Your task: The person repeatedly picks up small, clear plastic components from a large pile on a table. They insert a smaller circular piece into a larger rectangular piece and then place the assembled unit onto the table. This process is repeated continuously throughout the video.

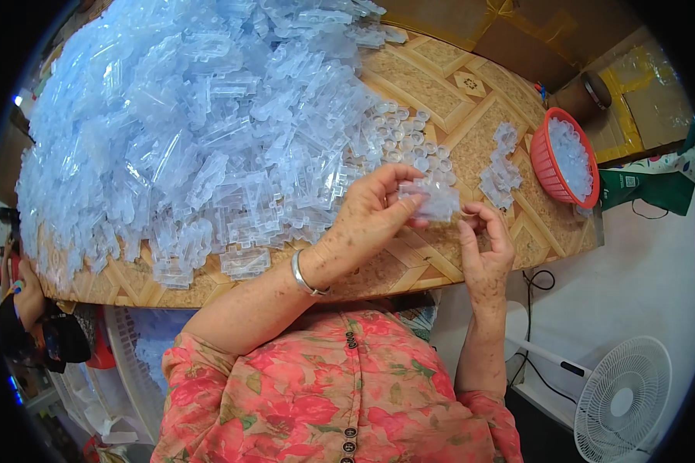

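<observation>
A flat, transparent plastic piece with moulded shapes is pinched between the thumb and fingers of my left hand, above the table's near right part. Beside its right edge is my right hand, fingers curled and thumb tip close to the index fingertip. Whether anything small sits between those fingertips, or whether they touch the piece, I cannot tell. Just beyond my left hand lie several small round transparent caps. A big heap of similar transparent plastic pieces covers the table's left and middle.
A few more plastic pieces lie on the patterned table to the right. Near its right edge stands a red basket holding small transparent parts. Cardboard rises behind. A white fan is at lower right.
</observation>
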